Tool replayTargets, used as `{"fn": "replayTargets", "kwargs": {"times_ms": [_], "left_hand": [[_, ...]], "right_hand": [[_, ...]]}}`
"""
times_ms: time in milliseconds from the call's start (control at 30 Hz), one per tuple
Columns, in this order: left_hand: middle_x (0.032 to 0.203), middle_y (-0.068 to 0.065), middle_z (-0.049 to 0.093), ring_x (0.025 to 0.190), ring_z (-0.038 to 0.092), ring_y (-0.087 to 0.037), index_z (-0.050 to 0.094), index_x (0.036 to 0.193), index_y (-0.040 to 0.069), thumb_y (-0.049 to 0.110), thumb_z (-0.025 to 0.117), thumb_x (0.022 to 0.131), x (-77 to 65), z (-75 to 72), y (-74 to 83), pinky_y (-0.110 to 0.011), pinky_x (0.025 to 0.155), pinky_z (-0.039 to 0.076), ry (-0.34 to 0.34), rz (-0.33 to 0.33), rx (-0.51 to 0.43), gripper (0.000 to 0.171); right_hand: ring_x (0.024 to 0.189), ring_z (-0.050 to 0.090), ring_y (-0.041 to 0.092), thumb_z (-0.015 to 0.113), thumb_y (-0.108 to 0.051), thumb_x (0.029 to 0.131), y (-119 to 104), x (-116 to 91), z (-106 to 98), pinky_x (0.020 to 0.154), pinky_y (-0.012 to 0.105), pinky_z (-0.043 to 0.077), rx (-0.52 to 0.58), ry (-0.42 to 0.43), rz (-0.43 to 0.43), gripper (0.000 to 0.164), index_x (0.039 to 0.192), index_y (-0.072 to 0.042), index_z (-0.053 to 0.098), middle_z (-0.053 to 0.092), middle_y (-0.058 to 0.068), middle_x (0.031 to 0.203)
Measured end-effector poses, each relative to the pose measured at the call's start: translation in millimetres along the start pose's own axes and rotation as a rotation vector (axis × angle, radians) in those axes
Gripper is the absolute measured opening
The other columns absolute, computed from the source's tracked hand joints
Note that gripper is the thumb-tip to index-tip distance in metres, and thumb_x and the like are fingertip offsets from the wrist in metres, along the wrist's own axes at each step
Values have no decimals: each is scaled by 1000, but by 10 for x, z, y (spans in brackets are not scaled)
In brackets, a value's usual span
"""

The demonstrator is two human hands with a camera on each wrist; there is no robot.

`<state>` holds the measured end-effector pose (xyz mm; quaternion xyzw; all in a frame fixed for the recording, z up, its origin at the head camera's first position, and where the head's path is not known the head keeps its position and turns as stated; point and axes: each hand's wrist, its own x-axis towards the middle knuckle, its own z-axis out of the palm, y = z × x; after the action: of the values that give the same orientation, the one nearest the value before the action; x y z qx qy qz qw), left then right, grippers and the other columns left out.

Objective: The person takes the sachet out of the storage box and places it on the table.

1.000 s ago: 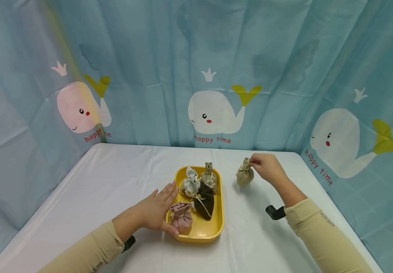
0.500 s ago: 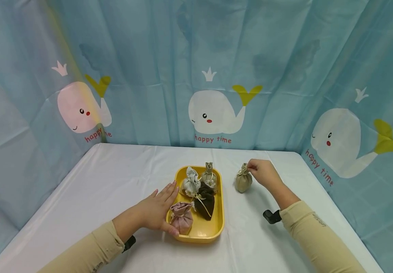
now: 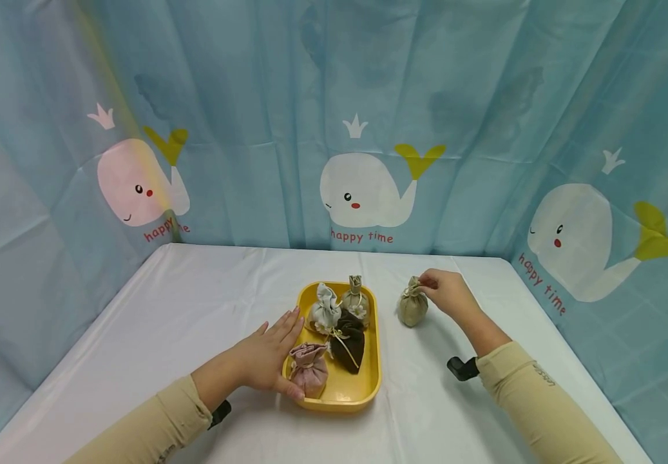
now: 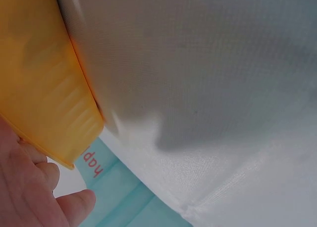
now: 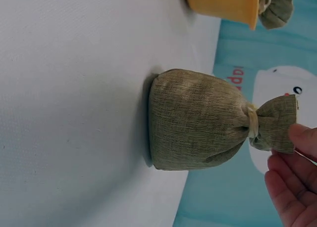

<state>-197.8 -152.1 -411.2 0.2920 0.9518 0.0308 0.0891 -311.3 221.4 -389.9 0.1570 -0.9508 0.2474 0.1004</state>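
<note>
My right hand (image 3: 448,293) pinches the gathered top of an olive-tan drawstring pouch (image 3: 412,310) to the right of the yellow tray (image 3: 371,393). In the right wrist view the pouch (image 5: 198,120) stands with its flat base down at the white tabletop, its neck tied with a pale cord. Fingers spread and straight, my left hand (image 3: 267,354) rests along the tray's left rim, thumb at the near corner. Inside the tray are a grey-white pouch (image 3: 325,312), another olive-tan pouch (image 3: 355,301), a dark brown pouch (image 3: 350,348) lying tilted, and a pink pouch (image 3: 310,374).
A white cloth (image 3: 206,290) covers the table, with its far edge meeting a blue curtain (image 3: 241,129) printed with whales. Black camera mounts (image 3: 462,368) stick out from under both sleeves.
My right hand has lowered the olive-tan pouch to the tabletop, shifting slightly left and toward me, then stayed nearly still. The left hand and the tray have kept their place.
</note>
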Motion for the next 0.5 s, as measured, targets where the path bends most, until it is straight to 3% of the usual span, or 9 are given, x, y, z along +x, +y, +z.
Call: {"fn": "replayTargets", "kwargs": {"times_ms": [500], "left_hand": [[153, -13, -3, 139, 1, -28, 7, 147, 5, 86, 45, 58, 0, 9, -7, -56, 105, 18, 0, -1, 5, 127]], "right_hand": [[91, 63, 28, 64, -13, 86, -57, 13, -81, 76, 41, 51, 54, 15, -6, 18, 101, -5, 65, 67, 11, 97]]}}
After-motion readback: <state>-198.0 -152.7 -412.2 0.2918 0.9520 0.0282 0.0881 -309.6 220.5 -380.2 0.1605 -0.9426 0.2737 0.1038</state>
